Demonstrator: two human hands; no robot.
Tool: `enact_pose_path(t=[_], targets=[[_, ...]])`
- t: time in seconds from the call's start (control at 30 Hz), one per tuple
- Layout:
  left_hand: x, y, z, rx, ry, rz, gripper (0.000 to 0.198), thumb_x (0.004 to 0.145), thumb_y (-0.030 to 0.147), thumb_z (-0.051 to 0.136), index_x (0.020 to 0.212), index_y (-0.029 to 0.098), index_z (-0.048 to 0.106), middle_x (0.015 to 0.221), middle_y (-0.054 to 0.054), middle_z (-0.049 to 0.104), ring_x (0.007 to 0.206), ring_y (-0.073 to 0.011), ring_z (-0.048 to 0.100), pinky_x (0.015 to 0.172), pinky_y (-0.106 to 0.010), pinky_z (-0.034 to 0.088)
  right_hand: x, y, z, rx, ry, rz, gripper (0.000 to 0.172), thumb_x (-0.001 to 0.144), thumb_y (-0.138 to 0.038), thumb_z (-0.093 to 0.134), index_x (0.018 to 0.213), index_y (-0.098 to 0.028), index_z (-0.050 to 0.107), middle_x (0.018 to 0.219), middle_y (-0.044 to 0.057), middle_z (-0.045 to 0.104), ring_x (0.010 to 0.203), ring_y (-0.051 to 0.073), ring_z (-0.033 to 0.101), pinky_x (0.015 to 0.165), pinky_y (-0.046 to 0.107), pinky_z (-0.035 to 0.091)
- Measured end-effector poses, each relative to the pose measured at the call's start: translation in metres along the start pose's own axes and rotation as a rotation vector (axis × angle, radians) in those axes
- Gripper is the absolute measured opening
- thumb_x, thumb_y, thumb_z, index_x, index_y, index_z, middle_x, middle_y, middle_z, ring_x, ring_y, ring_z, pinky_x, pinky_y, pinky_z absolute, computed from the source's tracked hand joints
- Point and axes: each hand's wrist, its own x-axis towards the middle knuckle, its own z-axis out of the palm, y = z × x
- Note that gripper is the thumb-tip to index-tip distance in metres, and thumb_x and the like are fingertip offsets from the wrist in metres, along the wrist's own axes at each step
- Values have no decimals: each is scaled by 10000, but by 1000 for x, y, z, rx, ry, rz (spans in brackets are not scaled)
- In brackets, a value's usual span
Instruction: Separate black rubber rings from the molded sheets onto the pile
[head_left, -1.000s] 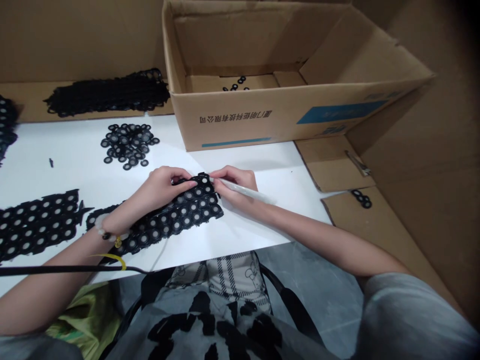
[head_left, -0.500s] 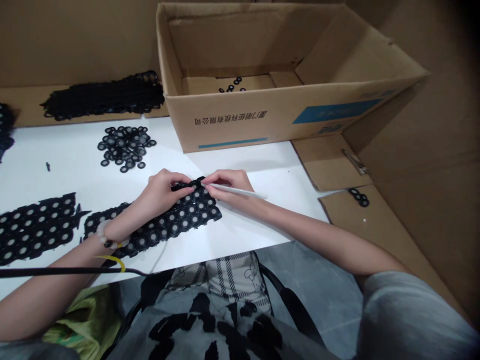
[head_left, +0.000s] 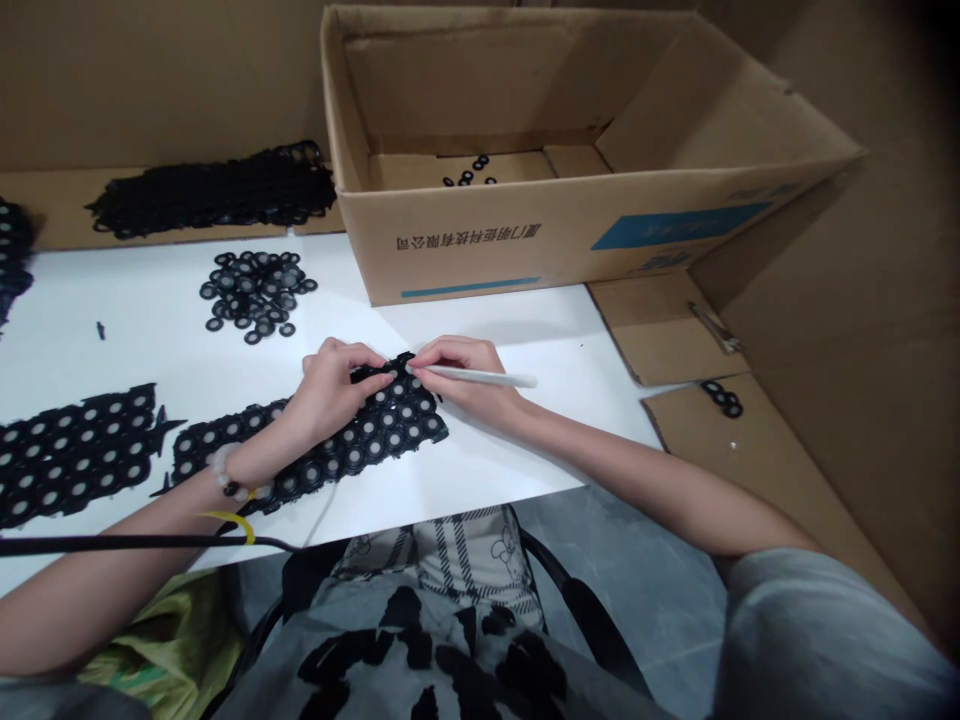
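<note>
A black rubber sheet of round rings with pale grey centres (head_left: 382, 437) lies on the white table in front of me. At its upper right part, my left hand (head_left: 331, 388) pinches the edge between thumb and fingers; whether a loose ring is in the pinch is hidden. My right hand (head_left: 471, 378) grips a white pen-like tool (head_left: 499, 378), whose tip points left onto the sheet's top right corner, close to my left fingertips. Beyond my left hand is a pile of loose black rings (head_left: 255, 290).
A large open cardboard box (head_left: 480, 240) stands behind, several rings on its floor. Another ring sheet (head_left: 75, 450) lies at left, a black stack of sheets (head_left: 214, 192) at the back. Some rings (head_left: 722, 398) rest on cardboard at right. A black cable (head_left: 142, 543) crosses the lower left.
The whole view has shifted slightly to the right. Both hands stay at the sheet's top right corner, and the pen-like tool keeps nearly the same tilt.
</note>
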Motion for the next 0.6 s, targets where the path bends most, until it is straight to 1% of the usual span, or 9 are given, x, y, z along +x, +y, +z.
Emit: enact_pose_path(t=[0.1,0.2,0.27,0.33,0.4,0.47,0.53,0.6], targets=[[-3,2,2,-13,-9,10,142,819,348,631,862,245,718,966,-10,741,1040,-265,526,953,-439,383,1,1,3,-87,1,-52,110,836,-300,660,790,-215,712,840,10,705,812,147,644,742,293,482],[-1,1,-1,12,-61,78,175,839,361,596,884,245,720,981,-9,743,1012,-248,557,960,-412,388,2,2,4,-135,2,-67,111,846,-290,646,796,-212,707,833,10,704,796,144,638,737,293,474],[2,-1,-8,70,-104,106,198,829,376,603,913,240,718,976,-21,744,953,-239,598,905,-376,419,2,2,3,-140,14,-55,103,837,-285,652,796,-208,706,828,11,709,781,143,639,724,292,472],[4,-1,-17,184,-127,83,239,789,402,648,937,226,713,954,-43,745,886,-243,629,826,-356,436,2,1,1,-114,26,-36,95,823,-282,665,796,-201,706,824,14,717,767,141,642,704,287,473],[4,0,-24,307,-137,45,250,752,425,683,889,217,710,899,-55,744,841,-257,642,768,-351,428,1,-4,0,-67,39,-9,106,813,-294,675,815,-192,702,826,18,720,751,138,642,678,280,474],[3,1,-28,359,-171,50,217,769,428,658,790,214,693,844,-52,740,814,-259,643,731,-344,414,1,-11,1,-31,46,6,132,806,-318,684,828,-188,690,816,17,716,730,134,638,656,275,477],[1,1,-28,320,-205,74,220,801,414,609,738,214,674,817,-43,736,793,-246,637,707,-333,410,2,-19,3,-22,68,-14,143,799,-330,690,807,-188,673,795,13,706,710,131,630,647,275,478],[-1,-3,-25,215,-179,73,206,798,408,604,790,218,683,855,-36,741,806,-235,634,719,-329,423,3,-24,8,-19,94,-59,137,796,-320,687,775,-188,657,784,12,699,708,133,628,654,278,480]])
